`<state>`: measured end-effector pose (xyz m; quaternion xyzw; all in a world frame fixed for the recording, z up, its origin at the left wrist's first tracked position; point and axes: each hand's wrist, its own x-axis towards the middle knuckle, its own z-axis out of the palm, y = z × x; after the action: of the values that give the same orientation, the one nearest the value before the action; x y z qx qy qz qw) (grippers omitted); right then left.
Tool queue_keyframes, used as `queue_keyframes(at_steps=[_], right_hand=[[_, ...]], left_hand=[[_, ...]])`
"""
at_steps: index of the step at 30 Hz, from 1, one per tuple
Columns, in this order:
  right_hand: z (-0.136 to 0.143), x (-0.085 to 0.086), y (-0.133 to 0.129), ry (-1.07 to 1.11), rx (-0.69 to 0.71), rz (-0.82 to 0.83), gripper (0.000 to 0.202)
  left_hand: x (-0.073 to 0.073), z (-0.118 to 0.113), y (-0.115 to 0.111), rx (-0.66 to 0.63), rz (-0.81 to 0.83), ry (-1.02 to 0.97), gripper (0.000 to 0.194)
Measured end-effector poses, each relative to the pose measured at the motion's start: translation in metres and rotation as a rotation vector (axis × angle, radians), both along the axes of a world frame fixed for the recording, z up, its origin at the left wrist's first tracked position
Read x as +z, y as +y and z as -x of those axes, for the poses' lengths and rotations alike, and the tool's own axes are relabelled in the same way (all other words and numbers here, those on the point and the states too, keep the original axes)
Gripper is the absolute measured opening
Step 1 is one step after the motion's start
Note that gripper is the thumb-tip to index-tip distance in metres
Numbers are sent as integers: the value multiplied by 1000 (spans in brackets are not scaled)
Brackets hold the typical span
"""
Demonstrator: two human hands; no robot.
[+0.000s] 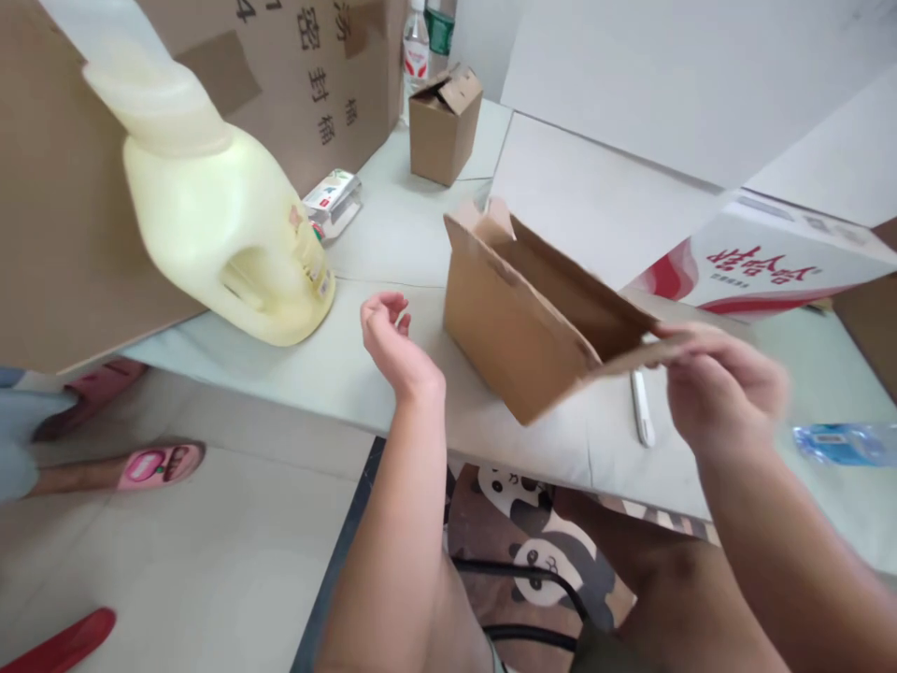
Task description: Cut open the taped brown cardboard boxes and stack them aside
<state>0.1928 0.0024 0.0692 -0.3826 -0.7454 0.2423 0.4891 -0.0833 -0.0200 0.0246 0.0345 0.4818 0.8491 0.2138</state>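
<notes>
Item one: a box (505,327), brown card, open at the top, on the table (392,234) in front of the seated person. One end flap stands out toward the right.

Item two: the right hand (729,383), blurred, its grip narrow, fingers and thumb pinching the outer edge of that flap.

Item three: the left hand (399,346), holding nothing, fingers loosely curled, the grip moderately wide.

Risks, as judged from where I stand. Box: held by a single flap, so a hard pull could drag it, tip it or crease the card, there being no hand on its other side. White tool (642,411): lies just under the right hand (a cutter, perhaps; I cannot be sure), and a low sweep of that hand or of the flap could knock it toward the near edge. Jug (203,206): large and pale yellow, to the left; a wide swing of the left arm could bump it. Small box (438,140): set well back, at little risk.

Position: the box's body lies between the two hands, to the left of the right hand's pinch, its flap reaching into that grip. The left hand is near its left side, apart from it. Whether the base sits quite flat, I cannot tell.
</notes>
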Motion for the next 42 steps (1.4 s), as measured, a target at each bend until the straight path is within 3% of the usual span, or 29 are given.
queue_keyframes(at_steps=[2,5,9,14,21,25,29,33,37,39,42], right_hand=[[-30,-11,-25,159,-88,-22,3],[-49,-31,-43,282,-164,-40,28],[-54,-48,-43,254,-130,-123,26],[-61,-48,-42,204,-66,-136,15],[-73,-51,-48,109,-109,-56,7],[-74,-60,-40,128,-189,-9,36],[-70,-64,-32,31,-292,29,57],[-64,-62,-31,150,-190,81,72],[-65,-66,-33,129,-116,156,34],[-68,-69,-33,96,-132,143,32],[-68,-73,-31,110,-134,147,37]], left_hand=[[-3,-10,4,-171,-51,96,25],[-7,-31,12,-424,-153,229,39],[-11,-55,17,-581,-187,416,51],[-13,-62,20,-570,-142,524,55],[-14,-68,23,-500,-161,548,52],[-14,-73,19,-488,-165,617,38],[-16,-73,17,-558,-99,681,40],[-19,-72,16,-573,-96,703,38],[-17,-70,15,-558,-35,754,41],[-15,-69,14,-588,-18,826,43],[-10,-68,13,-632,1,936,28]])
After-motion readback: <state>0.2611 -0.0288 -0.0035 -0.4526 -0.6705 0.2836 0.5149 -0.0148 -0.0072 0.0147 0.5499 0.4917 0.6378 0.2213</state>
